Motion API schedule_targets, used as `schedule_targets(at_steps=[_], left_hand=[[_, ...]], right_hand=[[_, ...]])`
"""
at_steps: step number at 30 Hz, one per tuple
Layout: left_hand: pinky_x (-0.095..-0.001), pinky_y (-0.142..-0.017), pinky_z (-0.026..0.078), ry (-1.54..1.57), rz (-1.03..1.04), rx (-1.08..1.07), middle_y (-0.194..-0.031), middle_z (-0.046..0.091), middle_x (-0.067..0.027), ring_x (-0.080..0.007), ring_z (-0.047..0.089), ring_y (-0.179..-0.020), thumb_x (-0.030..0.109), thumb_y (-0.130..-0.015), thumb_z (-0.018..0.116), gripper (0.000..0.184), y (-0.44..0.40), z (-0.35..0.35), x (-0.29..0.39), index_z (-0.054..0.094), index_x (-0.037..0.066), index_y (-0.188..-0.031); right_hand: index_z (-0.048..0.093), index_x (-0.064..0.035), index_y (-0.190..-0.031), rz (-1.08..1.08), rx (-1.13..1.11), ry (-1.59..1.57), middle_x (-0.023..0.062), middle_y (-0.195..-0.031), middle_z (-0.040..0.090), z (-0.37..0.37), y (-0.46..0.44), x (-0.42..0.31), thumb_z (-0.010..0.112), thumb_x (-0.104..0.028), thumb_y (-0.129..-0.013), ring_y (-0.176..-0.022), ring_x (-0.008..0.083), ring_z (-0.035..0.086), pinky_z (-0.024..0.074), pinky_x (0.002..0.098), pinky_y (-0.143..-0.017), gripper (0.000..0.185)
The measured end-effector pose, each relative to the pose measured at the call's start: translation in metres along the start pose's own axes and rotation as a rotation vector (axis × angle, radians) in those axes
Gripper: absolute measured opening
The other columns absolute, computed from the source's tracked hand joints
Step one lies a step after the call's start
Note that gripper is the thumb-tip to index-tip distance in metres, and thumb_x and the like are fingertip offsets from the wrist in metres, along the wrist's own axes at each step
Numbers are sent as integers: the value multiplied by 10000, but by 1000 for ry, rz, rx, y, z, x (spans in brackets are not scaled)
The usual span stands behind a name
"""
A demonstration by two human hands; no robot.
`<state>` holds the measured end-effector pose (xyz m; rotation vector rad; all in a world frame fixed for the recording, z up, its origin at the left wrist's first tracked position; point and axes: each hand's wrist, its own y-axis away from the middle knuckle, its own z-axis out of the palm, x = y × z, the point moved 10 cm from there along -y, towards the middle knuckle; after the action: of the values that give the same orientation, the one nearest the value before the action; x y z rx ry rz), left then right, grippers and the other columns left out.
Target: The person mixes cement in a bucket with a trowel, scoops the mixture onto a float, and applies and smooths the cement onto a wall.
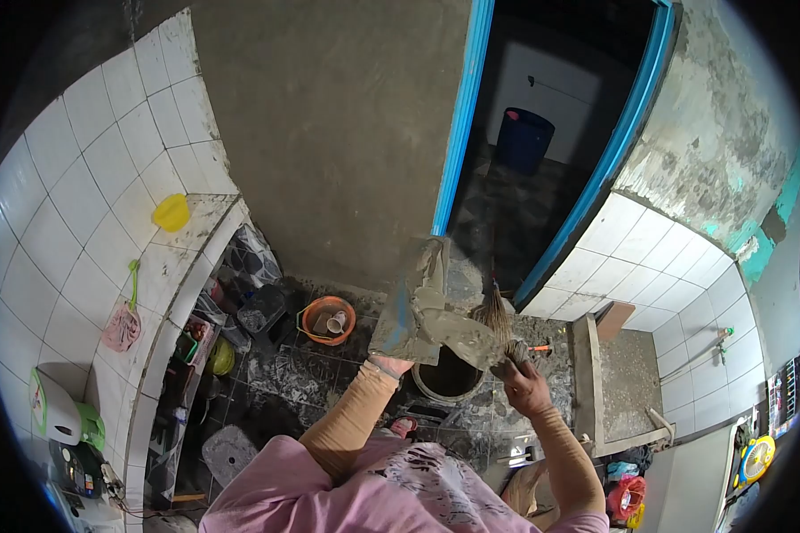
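My left hand [391, 364] grips a flat plastering board [402, 306] from below, its fingers mostly hidden under it. Grey wet mortar [430, 298] smears the board's right side. In my right hand [526, 387], closed round its handle, is a trowel [471, 341] coated with mortar; its blade meets or overlaps the board's right edge. Below both tools stands a round bucket [449, 400] with a pale rim and dark inside, partly covered by the trowel. Dirt or mortar darkens my right fingers.
An orange bucket [326, 322] with a cup inside stands left of the board. Ahead are a grey plastered wall [329, 133] and a blue door frame [465, 115]. A broom [492, 313] leans near the doorway. A low tiled basin [631, 382] lies right, a tiled counter [164, 266] left.
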<state>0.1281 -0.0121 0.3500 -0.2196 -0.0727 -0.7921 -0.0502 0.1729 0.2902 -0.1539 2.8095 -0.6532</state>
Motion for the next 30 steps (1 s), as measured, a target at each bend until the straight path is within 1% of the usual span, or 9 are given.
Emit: schedule_targets(at_steps=[4,7,8,11,12,15,18,22,30], left_hand=[[-386,-1008,442,105,-36,-43,-1372,467,-96,-228,505,-1198,280,-1009,398,440,-4,7,3,387,73,-1398],[-389,-1062,380,182,-64,-140,-1395,456,-105,-241,466,-1246,284,-1014,373,441,-5,6,5,388,66,-1397],[-395,-1092,349,189,-72,-174,-1408,448,-110,-252,442,-1277,285,-1016,358,442,-5,7,5,387,63,-1398],[-372,-1020,429,105,-37,13,-1371,473,-96,-219,506,-1192,278,-1011,399,433,-2,1,4,395,69,-1390],[-383,-1030,422,121,-42,23,-1378,467,-99,-227,496,-1208,278,-1011,397,433,-3,0,1,393,71,-1391],[-429,-1065,385,100,-47,52,-1403,445,-114,-268,458,-1260,307,-1005,396,451,-5,-8,-8,397,74,-1391],[-483,-1095,336,14,-44,61,-1426,423,-134,-324,420,-1295,362,-988,405,492,2,-7,-13,414,73,-1386],[-501,-1086,345,49,-63,45,-1424,425,-137,-333,424,-1292,361,-982,417,487,13,5,-12,426,81,-1381],[-451,-1092,348,81,-33,43,-1410,450,-133,-306,436,-1287,330,-977,444,472,24,-2,1,449,60,-1363]], right_hand=[[590,-94,-1164,-54,-57,107,150,-964,604,-51,5,-14,651,-53,-725,-795,309,581,517,402,-687,445],[570,-50,-1169,319,54,-358,120,-939,621,-75,11,11,664,-77,-748,-778,226,597,510,355,-678,432],[557,-27,-1174,312,78,-456,108,-828,626,-67,14,23,679,-155,-780,-679,186,603,488,323,-590,432],[564,-9,-1129,696,-100,-1390,108,-713,589,-43,0,14,706,-257,-786,-586,181,585,488,324,-525,446],[566,9,-1076,490,-125,-1579,131,-667,584,-46,-21,0,698,-341,-806,-483,189,562,457,299,-431,461],[569,47,-1002,459,-254,-1792,170,-636,576,-21,-47,-14,653,-355,-844,-411,204,527,415,289,-344,440],[578,50,-998,361,-441,-1958,181,-646,585,13,-63,-20,646,-356,-858,-400,202,531,429,283,-337,435],[571,51,-985,505,-607,-1928,191,-664,597,30,-54,-6,665,-334,-850,-419,200,542,441,284,-343,418],[543,15,-1108,731,-664,-1860,192,-717,624,36,25,52,656,-256,-870,-474,215,588,464,290,-383,378]])
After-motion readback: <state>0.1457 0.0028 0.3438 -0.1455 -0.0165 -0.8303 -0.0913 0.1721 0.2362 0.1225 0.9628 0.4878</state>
